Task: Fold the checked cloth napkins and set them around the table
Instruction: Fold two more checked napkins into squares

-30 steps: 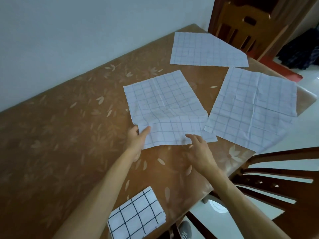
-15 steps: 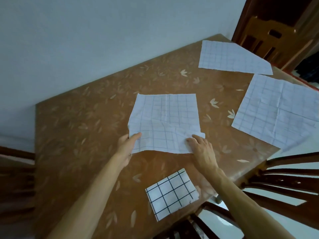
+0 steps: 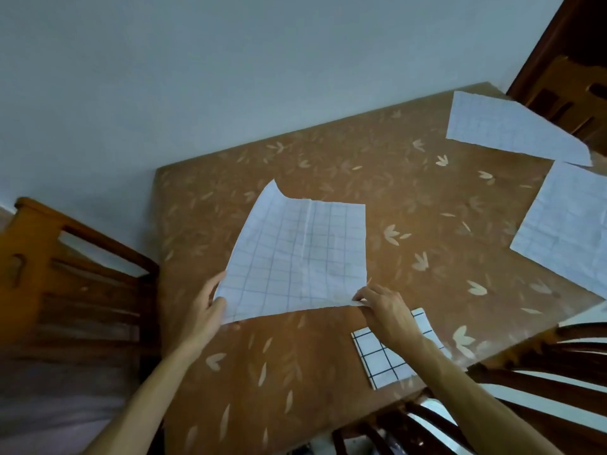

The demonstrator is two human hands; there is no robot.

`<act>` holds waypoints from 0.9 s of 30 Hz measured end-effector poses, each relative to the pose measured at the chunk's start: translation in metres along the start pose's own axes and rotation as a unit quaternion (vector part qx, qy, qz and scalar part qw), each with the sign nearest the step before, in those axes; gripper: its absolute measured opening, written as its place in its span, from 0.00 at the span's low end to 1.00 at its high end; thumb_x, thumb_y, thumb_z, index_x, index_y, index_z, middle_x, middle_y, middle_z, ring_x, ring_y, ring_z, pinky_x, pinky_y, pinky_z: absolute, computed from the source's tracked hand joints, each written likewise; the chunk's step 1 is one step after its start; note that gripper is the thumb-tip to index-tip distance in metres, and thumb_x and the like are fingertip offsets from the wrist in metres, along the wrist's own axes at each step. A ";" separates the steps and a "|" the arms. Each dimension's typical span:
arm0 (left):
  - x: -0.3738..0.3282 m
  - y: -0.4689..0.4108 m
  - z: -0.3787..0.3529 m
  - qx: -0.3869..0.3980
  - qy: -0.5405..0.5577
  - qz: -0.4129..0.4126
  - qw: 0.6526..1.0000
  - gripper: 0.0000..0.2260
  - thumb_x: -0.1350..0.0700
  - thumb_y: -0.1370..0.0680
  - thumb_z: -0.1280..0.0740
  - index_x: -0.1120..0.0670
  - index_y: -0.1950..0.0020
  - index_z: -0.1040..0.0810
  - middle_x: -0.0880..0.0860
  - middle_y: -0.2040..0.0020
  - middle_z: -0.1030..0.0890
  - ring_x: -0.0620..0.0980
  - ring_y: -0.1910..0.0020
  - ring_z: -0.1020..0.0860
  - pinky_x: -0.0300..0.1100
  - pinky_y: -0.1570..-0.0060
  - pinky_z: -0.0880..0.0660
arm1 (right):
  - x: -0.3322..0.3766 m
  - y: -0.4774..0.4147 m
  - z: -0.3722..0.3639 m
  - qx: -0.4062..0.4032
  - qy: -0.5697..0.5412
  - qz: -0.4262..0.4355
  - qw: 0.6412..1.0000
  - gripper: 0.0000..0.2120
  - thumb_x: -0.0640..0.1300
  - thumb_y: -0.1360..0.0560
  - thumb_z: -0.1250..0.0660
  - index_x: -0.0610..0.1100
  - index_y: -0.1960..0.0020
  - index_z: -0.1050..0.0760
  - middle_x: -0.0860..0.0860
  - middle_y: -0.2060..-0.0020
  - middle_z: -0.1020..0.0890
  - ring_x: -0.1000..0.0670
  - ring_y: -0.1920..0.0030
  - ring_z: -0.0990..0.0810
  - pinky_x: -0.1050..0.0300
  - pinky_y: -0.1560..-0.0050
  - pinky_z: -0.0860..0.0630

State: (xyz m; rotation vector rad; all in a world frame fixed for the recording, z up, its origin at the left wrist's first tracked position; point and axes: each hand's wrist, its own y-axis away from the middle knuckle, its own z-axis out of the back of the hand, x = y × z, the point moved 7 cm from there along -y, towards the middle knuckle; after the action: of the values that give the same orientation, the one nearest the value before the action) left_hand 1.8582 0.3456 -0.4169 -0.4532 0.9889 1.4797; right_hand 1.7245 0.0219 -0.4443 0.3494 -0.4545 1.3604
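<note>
A pale wall [image 3: 230, 77] fills the space beyond both hands. Under them spreads the desk [image 3: 328, 372], covered in brown with a scattered pale leaf pattern, one long edge against that wall.

A wooden chair [image 3: 39, 257] stands out past the left hand at the end of the desk. A dark curved-back chair [image 3: 542, 372] sits just outside the right forearm at the near edge. A third chair [image 3: 571, 93] shows far beyond the right hand, at the far corner.

Three checked napkins lie unfolded, pale side up with a faint grid. The held napkin [image 3: 302, 257] stretches away from the two hands toward the wall, a crease running down its middle and its far left corner curling up off the surface. The right-side napkin [image 3: 565, 231] lies flat well out past the right hand, partly cut off by the edge of the view. The far napkin [image 3: 505, 129] rests beyond that one, near the far corner, well apart from both hands.

A folded napkin [image 3: 384, 359], small and square with a bold dark grid, lies flat beneath the right wrist, partly hidden by it, close to the near edge.

The left hand [image 3: 205, 310] grips the near left corner of the held napkin, thumb on top of the cloth. The right hand [image 3: 384, 310] pinches the near right corner between thumb and fingertips, knuckles up.
</note>
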 end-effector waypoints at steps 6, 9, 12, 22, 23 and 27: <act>0.065 0.015 0.036 0.073 -0.014 0.009 0.997 0.19 0.64 0.19 0.45 0.49 0.50 0.17 0.51 0.41 0.20 0.52 0.46 0.20 0.44 0.44 0.22 | 0.035 0.006 -0.031 0.028 -0.027 -0.018 0.999 0.05 0.38 0.27 0.30 0.45 0.52 0.20 0.50 0.53 0.18 0.44 0.55 0.18 0.51 0.58 0.22; 0.085 0.026 0.048 0.156 -0.029 0.017 0.987 0.19 0.63 0.25 0.43 0.44 0.48 0.18 0.42 0.45 0.19 0.45 0.41 0.24 0.28 0.46 0.31 | 0.052 0.006 -0.048 0.049 -0.043 -0.041 0.997 0.11 0.31 0.29 0.33 0.44 0.51 0.21 0.48 0.52 0.17 0.44 0.54 0.18 0.51 0.58 0.22; 0.107 0.040 0.057 0.235 -0.066 0.018 0.970 0.28 0.74 0.26 0.40 0.44 0.39 0.20 0.44 0.40 0.22 0.42 0.43 0.24 0.27 0.54 0.27 | 0.062 0.007 -0.056 0.069 -0.049 -0.065 0.994 0.13 0.32 0.29 0.35 0.46 0.49 0.20 0.49 0.54 0.16 0.47 0.55 0.18 0.61 0.62 0.27; 0.139 0.067 0.093 0.124 -0.077 -0.095 0.985 0.13 0.45 0.25 0.32 0.45 0.44 0.16 0.34 0.36 0.25 0.30 0.37 0.28 0.32 0.38 0.31 | 0.080 0.037 -0.038 0.126 -0.193 -0.108 0.967 0.14 0.36 0.29 0.27 0.54 0.51 0.20 0.56 0.60 0.15 0.60 0.58 0.18 0.68 0.59 0.26; 0.140 0.066 0.094 0.117 -0.060 -0.092 0.987 0.13 0.45 0.25 0.32 0.45 0.43 0.17 0.33 0.36 0.26 0.28 0.36 0.30 0.31 0.37 0.33 | 0.080 0.037 -0.036 0.124 -0.214 -0.120 0.962 0.14 0.37 0.29 0.26 0.54 0.50 0.20 0.55 0.60 0.15 0.59 0.58 0.18 0.66 0.59 0.25; 0.131 0.045 0.093 0.102 0.043 -0.053 0.992 0.08 0.49 0.21 0.34 0.46 0.45 0.17 0.43 0.46 0.16 0.41 0.45 0.19 0.43 0.42 0.23 | 0.078 0.017 -0.037 0.102 -0.283 -0.168 0.939 0.15 0.43 0.27 0.26 0.52 0.42 0.22 0.55 0.51 0.17 0.57 0.54 0.17 0.62 0.54 0.20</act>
State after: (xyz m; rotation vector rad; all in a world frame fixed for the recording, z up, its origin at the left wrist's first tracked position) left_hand 1.8164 0.5035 -0.4524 -0.4171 1.1531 1.2576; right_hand 1.7235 0.1096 -0.4368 0.9606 -0.6937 0.9570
